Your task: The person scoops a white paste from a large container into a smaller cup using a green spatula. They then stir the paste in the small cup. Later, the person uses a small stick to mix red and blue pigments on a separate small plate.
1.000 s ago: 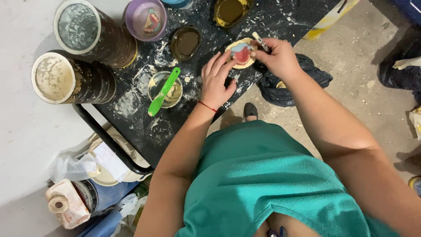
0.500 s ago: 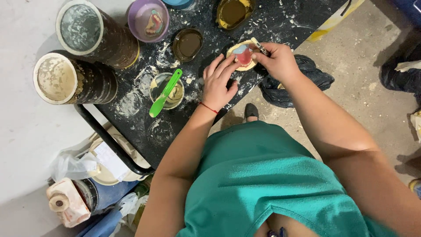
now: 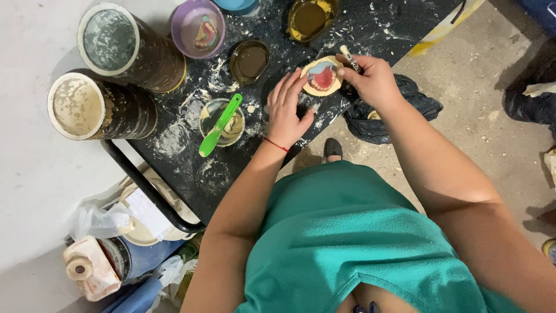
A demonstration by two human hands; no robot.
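**Work on the denture mould, still in the middle**

The round yellowish mould (image 3: 322, 76) lies on the black table (image 3: 185, 174), near its front edge, between the two hands. Inside it a pink denture shape with a pale blue part is visible. The pink and blue material is already in place, so the filling of the mould seems done. The surface work with the small tool seems not finished, because the tool is at the rim of the mould now. How much remains I cannot judge from this view.

The left hand (image 3: 288, 110) rests flat on the table just beside the mould, on its left side. Its fingers (image 3: 289, 87) are spread apart and stretched, and their tips touch or nearly touch the edge of the mould, as if to keep it steady. They clamp nothing. A thin red band goes around this wrist.

The right hand (image 3: 373, 81) comes from the right side, with the wrist bent slightly inward. Its fingers are closed together around a small thin tool (image 3: 350, 58), whose light end points up and away from the mould. The working end is hidden by the hand.

Further left on the table a green spatula (image 3: 219, 126) lies across a small bowl (image 3: 222, 122), untouched. A brown bowl (image 3: 249, 61), a purple bowl (image 3: 198, 27) with another denture piece and two large cans (image 3: 101, 72) stand behind, all well apart from the hands. The table is covered with white powder stains.
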